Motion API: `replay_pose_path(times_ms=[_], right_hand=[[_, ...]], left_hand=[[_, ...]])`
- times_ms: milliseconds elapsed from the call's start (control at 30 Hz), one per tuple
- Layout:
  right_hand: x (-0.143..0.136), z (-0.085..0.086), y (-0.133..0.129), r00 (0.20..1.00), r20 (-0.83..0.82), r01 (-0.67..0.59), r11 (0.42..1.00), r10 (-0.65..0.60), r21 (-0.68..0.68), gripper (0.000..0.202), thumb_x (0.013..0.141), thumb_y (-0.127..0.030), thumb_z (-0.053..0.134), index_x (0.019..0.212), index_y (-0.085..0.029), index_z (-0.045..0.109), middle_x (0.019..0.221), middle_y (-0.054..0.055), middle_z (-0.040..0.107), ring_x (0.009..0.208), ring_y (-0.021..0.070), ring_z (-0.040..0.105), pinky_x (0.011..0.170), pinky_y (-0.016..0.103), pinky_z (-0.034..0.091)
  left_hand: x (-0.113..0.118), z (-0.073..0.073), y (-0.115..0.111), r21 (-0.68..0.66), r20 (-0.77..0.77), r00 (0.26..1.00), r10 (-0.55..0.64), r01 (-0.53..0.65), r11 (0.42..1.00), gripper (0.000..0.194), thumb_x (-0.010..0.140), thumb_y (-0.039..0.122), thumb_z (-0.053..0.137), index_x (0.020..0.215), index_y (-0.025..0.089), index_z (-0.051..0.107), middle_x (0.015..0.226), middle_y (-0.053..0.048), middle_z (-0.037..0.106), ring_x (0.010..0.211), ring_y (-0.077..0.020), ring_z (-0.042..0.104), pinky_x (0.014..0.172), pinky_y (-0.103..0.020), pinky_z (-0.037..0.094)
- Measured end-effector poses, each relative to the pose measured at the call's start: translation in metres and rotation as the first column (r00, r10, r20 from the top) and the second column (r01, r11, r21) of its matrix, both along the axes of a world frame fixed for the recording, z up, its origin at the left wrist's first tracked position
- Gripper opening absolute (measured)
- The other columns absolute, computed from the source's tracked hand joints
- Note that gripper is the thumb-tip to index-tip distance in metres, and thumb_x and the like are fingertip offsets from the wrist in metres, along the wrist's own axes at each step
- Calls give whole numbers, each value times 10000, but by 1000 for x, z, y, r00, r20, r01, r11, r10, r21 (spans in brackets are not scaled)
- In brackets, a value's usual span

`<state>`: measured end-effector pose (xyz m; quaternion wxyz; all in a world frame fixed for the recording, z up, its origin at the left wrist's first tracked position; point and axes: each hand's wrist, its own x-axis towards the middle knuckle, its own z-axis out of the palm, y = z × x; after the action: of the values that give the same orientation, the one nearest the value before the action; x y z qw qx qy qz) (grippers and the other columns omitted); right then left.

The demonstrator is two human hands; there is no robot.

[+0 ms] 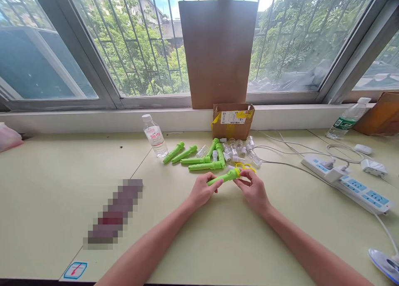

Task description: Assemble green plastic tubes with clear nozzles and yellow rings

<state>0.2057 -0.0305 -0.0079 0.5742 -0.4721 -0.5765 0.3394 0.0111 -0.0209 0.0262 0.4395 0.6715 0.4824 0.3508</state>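
My left hand [204, 190] is closed around the handle of a green plastic flashlight body [229, 176], held above the table and pointing to the right. At its wide end sits a yellow ring [238, 172], pinched by the fingertips of my right hand [253, 190]. Just beyond my hands lie several more green flashlight bodies [204, 166]. Clear plastic parts [233, 146] with white pieces are heaped to their right. Other yellow rings [247, 166] rest on the table behind my right fingers, partly hidden.
A small cardboard box [230, 130] stands behind the parts, below a tall brown board [220, 53] at the window. Water bottles stand left [155, 136] and right [347, 119]. A white power strip [346, 184] with cables lies at right. A blurred dark object [115, 213] lies at left.
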Motion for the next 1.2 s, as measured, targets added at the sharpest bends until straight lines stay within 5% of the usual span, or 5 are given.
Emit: replay_pose_path(times_ms=[400,767,1200], right_hand=[[1,0,0,999,43,-11,998,8,61,235,750,-384,682,806,-218,526,999,63,650,1144,275,562,881,465,562],[0,2,-2,995,62,69,988,-78,135,215,737,-373,697,797,-211,570,1092,82,664,1013,268,645,889,496,552],[0,0,-2,997,34,61,994,-65,91,248,728,-413,698,815,-209,587,1038,67,672,1058,283,622,894,488,552]], left_hand=[[-4,4,6,-262,90,995,-40,63,963,403,753,568,555,728,167,527,577,21,595,348,-63,430,365,-195,294],[1,3,2,-67,74,996,-40,45,997,351,677,469,682,766,178,506,659,53,532,437,-54,439,407,-187,359],[0,1,3,-96,19,997,-78,79,992,375,739,528,595,718,158,536,548,33,533,425,-83,465,419,-200,343]])
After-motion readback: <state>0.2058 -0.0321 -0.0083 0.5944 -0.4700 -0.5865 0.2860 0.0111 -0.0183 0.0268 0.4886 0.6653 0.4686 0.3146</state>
